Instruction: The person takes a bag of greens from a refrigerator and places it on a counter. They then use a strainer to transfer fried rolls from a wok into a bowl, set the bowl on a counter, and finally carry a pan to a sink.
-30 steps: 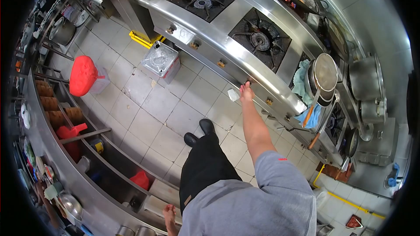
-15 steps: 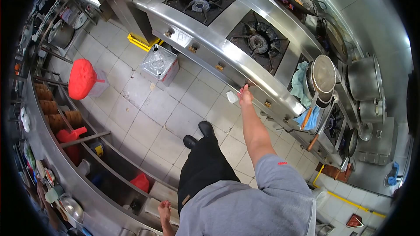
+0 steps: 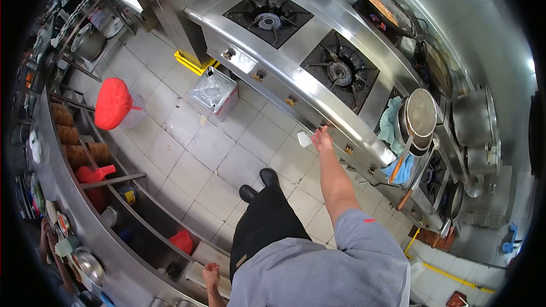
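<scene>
Now the right hand (image 3: 322,139) is reaching to the front edge of the steel stove (image 3: 307,82), fingers grasping a small white cloth (image 3: 304,138) just beside a knob (image 3: 348,149); the left hand (image 3: 210,277) is hanging clenched and empty near the lower shelf (image 3: 142,216)

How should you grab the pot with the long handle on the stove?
Grip the pot by its long orange handle, coming from the floor side. The handle sticks out over the stove's front edge toward the floor, away from the burners.
</scene>
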Demonstrator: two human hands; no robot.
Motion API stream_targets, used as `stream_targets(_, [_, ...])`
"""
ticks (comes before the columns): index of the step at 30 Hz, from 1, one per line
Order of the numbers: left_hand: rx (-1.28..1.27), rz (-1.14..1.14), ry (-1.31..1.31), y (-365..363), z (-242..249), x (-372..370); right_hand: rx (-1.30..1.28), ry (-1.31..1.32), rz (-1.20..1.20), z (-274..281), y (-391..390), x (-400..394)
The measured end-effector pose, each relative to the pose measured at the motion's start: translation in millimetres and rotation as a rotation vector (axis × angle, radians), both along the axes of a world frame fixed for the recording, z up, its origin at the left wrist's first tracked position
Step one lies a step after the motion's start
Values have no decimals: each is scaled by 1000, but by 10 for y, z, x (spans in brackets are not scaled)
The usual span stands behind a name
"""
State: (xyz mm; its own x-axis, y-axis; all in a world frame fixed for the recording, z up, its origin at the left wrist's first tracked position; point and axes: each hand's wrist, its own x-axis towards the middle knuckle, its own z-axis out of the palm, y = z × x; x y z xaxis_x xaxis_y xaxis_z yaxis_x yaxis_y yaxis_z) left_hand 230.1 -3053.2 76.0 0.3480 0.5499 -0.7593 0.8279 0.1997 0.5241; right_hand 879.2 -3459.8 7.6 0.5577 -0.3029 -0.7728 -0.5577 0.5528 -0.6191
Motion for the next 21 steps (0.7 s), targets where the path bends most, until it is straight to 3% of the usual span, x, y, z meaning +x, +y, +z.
stream_targets(4, [-86, 219, 1, 3, 160, 249, 70, 83, -24, 5, 70, 46])
stream_targets(6, [54, 226, 52, -39, 495, 569, 128, 30, 6, -160, 193, 42])
stream_targets(8, [309, 129, 41, -19, 600, 869, -97, -136, 466, -308, 408, -51])
stream_targets(10, [696, -35, -1, 62, 631, 1057, -354, -171, 685, 658, 1063, -233])
stream_targets(11, [799, 57, -124, 31, 901, 1412, -311, -251, 725, 1009, 1305, -291])
stream_targets(13, [702, 192, -172, 194, 1186, 1801, -197, -408, 833, 1623, 1842, -386])
stream_targets(14, [681, 223, -168, 322, 1208, 1909, -13, -495, 929, 2088, 2066, -433])
stream_targets(17, [543, 81, -362, 405, 2457, 2607, 490, -779, 1194, 3440, 2418, -541])
stream_targets(20, [305, -5, -562, 288, 3284, 2929, 882, -855, 1434, 4060, 2562, -537])
stream_targets(21, [207, -26, -691, 332, 3319, 2989, 692, -871, 1523, 3975, 2735, -531])
